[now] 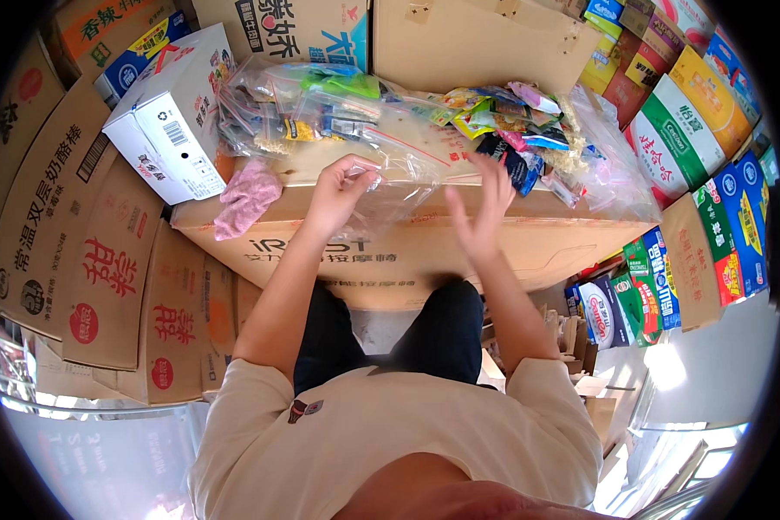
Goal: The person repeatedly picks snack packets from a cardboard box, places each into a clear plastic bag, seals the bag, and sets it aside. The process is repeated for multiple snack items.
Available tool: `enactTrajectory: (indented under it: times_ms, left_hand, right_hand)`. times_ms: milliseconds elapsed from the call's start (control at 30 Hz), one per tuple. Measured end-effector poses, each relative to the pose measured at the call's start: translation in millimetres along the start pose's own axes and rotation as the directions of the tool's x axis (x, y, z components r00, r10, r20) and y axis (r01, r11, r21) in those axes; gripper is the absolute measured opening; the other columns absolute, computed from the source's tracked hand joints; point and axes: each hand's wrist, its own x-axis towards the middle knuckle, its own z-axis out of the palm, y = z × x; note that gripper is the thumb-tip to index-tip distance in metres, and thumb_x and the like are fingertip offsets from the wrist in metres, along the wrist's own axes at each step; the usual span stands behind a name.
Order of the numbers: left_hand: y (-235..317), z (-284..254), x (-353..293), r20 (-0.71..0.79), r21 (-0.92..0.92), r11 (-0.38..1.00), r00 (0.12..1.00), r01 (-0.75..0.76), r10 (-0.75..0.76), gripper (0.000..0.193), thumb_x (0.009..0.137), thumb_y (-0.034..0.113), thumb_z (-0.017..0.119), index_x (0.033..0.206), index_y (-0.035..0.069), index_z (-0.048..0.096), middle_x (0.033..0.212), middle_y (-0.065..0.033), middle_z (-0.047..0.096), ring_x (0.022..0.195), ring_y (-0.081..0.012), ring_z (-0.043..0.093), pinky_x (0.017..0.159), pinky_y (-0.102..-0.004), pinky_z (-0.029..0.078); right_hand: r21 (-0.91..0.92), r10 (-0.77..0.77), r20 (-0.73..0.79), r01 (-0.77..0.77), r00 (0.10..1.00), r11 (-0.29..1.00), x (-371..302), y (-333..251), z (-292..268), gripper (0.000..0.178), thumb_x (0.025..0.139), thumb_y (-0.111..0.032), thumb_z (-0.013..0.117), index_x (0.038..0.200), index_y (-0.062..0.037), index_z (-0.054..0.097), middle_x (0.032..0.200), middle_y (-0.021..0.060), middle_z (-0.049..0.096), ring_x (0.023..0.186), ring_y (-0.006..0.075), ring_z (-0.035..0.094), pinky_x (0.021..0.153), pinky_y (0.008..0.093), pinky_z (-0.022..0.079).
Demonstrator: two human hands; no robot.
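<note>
My left hand (339, 189) pinches the top edge of a clear plastic zip bag (396, 180) that hangs over the front of a large brown cardboard box (407, 251). My right hand (484, 204) is just right of the bag, fingers spread, blurred and holding nothing. Behind the hands, on top of the box, lies a heap of small colourful snack packets (511, 130). To the left of that heap are more clear bags filled with packets (303, 108).
A pink cloth (245, 198) lies at the box's left corner beside a white carton (169, 121). Brown cartons are stacked on the left and behind. Colourful product boxes (702, 156) are piled at right. My dark-trousered legs are below.
</note>
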Motion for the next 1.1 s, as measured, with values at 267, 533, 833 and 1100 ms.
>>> enactTrajectory:
  times_ms: [267,533,833,1100]
  left_hand:
    - [45.3,2.1,-24.6,0.139,0.374,0.91,0.981,-0.177,0.134,0.01,0.09,0.004,0.061,0.098,-0.003,0.063,0.091,-0.01,0.071,0.089,-0.0159,0.068,0.08,-0.0285,0.05]
    - [49.7,-1.9,-26.8,0.181,0.414,0.891,0.976,-0.188,0.122,0.012,0.087,0.005,0.063,0.098,-0.001,0.065,0.09,-0.008,0.071,0.087,-0.0153,0.066,0.082,-0.0288,0.049]
    - [40.5,0.9,-24.5,0.16,0.359,0.908,0.972,-0.218,0.17,0.013,0.086,0.006,0.064,0.098,-0.002,0.064,0.087,-0.0075,0.071,0.083,-0.0147,0.066,0.08,-0.029,0.05]
    - [44.9,1.3,-24.2,0.148,-0.052,0.999,0.989,0.002,0.006,0.016,0.091,0.006,0.065,0.106,0.001,0.062,0.096,-0.0011,0.065,0.09,-0.0058,0.059,0.082,-0.0214,0.047]
  right_hand:
    - [0.508,-0.055,0.836,-0.732,0.546,0.453,45.3,16.6,-0.2,0.019,0.091,-0.014,0.065,0.099,0.0019,0.066,0.089,0.001,0.066,0.083,0.0062,0.058,0.076,0.0222,0.047]
    - [0.442,0.055,0.86,-0.796,0.507,0.413,37.1,14.1,-2.1,0.015,0.083,-0.012,0.073,0.09,0.0005,0.07,0.08,0.0019,0.068,0.074,0.0064,0.06,0.069,0.0223,0.048]
    - [0.43,0.169,0.852,-0.846,0.496,0.314,30.8,22.1,-4.1,0.018,0.08,-0.011,0.075,0.092,0.0005,0.07,0.082,0.0031,0.069,0.074,0.0071,0.061,0.07,0.0221,0.048]
    - [0.471,0.206,0.854,-0.878,0.478,0.085,34.1,27.8,0.0,0.021,0.081,-0.012,0.073,0.097,0.0013,0.069,0.089,0.0052,0.069,0.081,0.0092,0.062,0.076,0.0229,0.048]
